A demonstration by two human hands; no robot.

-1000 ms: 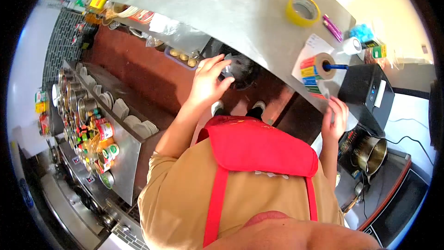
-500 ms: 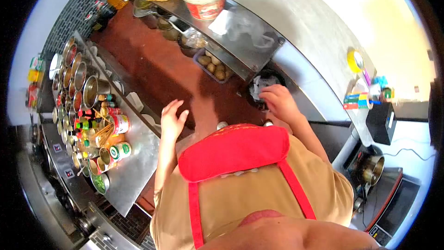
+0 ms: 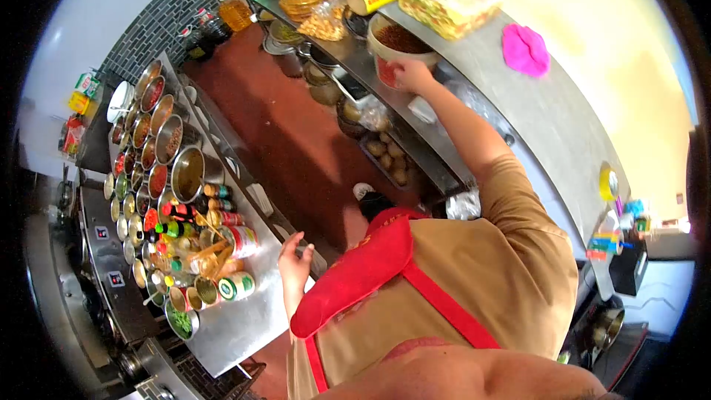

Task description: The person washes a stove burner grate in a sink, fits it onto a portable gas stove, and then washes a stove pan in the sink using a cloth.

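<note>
My right hand [image 3: 412, 75] is stretched forward in front of the wall of a white bucket [image 3: 377, 46] holding a dark red-brown mass. Its fingers are bent and blurred against the bucket, and whether they touch it is unclear. Below and left of that hand, a phone [image 3: 351, 84] lies on the lower shelf. My left hand [image 3: 295, 261] is held low beside the red apron [image 3: 363, 281], fingers apart and holding nothing, near the edge of the left steel counter [image 3: 244, 311].
Metal bowls of ingredients [image 3: 169, 139], bottles and cans crowd the left counter. On the right worktop [image 3: 518, 100] are a clear box of food [image 3: 448, 0], a pink cloth [image 3: 526, 50] and yellow tape [image 3: 608, 183]. Round brown items [image 3: 386, 154] fill a crate below.
The view has swung toward the shelf's far end. My right hand has gone from near the worktop's tape and printer, past the bin, to the bucket. My left hand has dropped lower beside the apron.
</note>
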